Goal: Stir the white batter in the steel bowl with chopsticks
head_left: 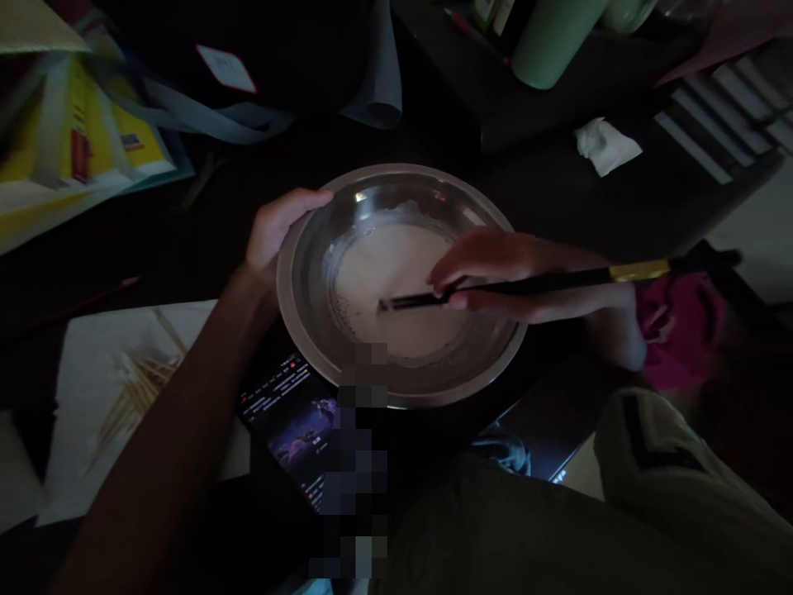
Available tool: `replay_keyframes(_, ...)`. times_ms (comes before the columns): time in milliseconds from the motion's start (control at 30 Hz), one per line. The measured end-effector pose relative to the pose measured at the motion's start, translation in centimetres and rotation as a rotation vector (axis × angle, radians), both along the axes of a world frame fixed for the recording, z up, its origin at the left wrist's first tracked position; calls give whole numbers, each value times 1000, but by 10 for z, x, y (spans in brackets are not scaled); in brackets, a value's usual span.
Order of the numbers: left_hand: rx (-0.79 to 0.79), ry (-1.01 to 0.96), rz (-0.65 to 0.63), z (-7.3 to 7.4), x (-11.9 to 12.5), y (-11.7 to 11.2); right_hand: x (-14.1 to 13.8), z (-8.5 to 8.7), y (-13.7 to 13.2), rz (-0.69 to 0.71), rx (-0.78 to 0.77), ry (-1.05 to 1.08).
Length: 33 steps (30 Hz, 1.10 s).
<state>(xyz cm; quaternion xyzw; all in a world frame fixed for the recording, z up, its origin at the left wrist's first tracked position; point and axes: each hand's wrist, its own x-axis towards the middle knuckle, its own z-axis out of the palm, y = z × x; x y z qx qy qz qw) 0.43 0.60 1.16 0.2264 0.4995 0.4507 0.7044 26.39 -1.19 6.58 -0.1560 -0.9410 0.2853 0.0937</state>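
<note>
Bare left forearm [179, 438] comes in from the lower left, closest to the camera, with olive cloth [496, 529] lower right. At its end, the left hand [273, 225] grips the left edge of a stainless steel mixing bowl [427, 378], thumb over the rim and the other fingers hidden. The bowl stands mid-view above a dark tabletop [154, 277]; whether its base touches is hidden. Pale, milky batter-like liquid [372, 268] covers its bottom, bubbles along the left edge. The right hand [511, 260], reaching over the right rim, is closed around black chopsticks [557, 283] with a gold band; their blurred tips are over the liquid, and I can't tell whether they dip in. Left of the bowl, a lit smartphone [288, 417] lies just beside it, near white paper [80, 355] bearing a pile of thin wooden sticks [140, 384]. Farther back are yellow-covered books [145, 140], a crumpled tissue [607, 149] and a pale green tumbler [551, 41]
</note>
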Motion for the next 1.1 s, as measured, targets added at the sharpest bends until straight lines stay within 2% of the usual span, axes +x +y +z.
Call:
replay_keyframes(100, 30, -50, -25, 1, 1, -2, 5, 6, 0, -245, 117, -77)
replay_keyframes(167, 21, -56, -33, 2, 1, -3, 15, 16, 2, -294, 136, -139)
replay_keyframes(267, 15, -55, -52, 2, 0, -3, 22, 23, 5, -145, 27, -155)
replay_keyframes(367, 29, -56, -52, 0, -1, -1, 12, 12, 3, -35, -84, -110)
replay_keyframes(467, 5, -46, -24, 0, 0, -1, 3, 4, -1, -197, -27, -81)
replay_keyframes(533, 17, -63, -32, 0, 1, -2, 5, 9, -1, -316, 28, -107)
replay_keyframes(600, 38, -86, -54, 0, 2, -3, 10, 17, 1, -317, 26, -146)
replay_keyframes(700, 40, -95, -79, 0, 2, -3, 13, 20, 4, -110, -59, -166)
replay_keyframes(767, 24, -76, -76, 0, 2, -1, 9, 13, 4, 21, -88, -134)
replay_keyframes(800, 16, -58, -69, 0, 2, -1, 6, 9, 2, 30, -75, -116)
replay_keyframes(867, 4, -19, -39, 2, 2, -1, 3, 3, 0, -89, 5, -94)
replay_keyframes(967, 0, 9, -14, 4, 3, -2, 8, 9, -1, -334, 100, -126)
replay_keyframes(1033, -6, 23, -7, 4, 2, -3, 15, 18, 0, -318, 56, -164)
replay_keyframes(1100, -26, 56, 20, 4, 2, -3, 17, 22, 2, -179, -37, -187)
